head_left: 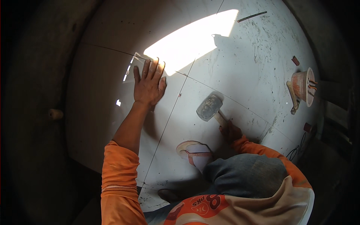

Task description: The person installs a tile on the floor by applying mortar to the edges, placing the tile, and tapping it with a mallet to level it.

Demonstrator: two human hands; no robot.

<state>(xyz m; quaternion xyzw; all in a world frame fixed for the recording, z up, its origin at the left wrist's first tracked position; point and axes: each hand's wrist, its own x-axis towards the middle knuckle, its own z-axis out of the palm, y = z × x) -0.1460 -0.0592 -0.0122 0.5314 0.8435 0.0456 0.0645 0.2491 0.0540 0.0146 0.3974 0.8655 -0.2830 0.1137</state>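
My left hand [149, 82] lies flat with fingers spread on a white floor tile [112, 90], near a grout line and the edge of a bright patch of light [191, 37]. My right hand [230, 131] grips the wooden handle of a rubber mallet [208, 107], whose grey head is just right of where the tile joints cross. My foot [197, 157] in a sandal shows below the mallet, beside my bent knee.
At the right stands a stained bucket [300, 88] with orange-handled items inside and a trowel-like tool [293, 105] beside it. Small red blocks [295, 60] and dark cables [294, 150] lie nearby. A dark bar [251, 17] lies at the top; a pale cylinder [55, 114] is at the left.
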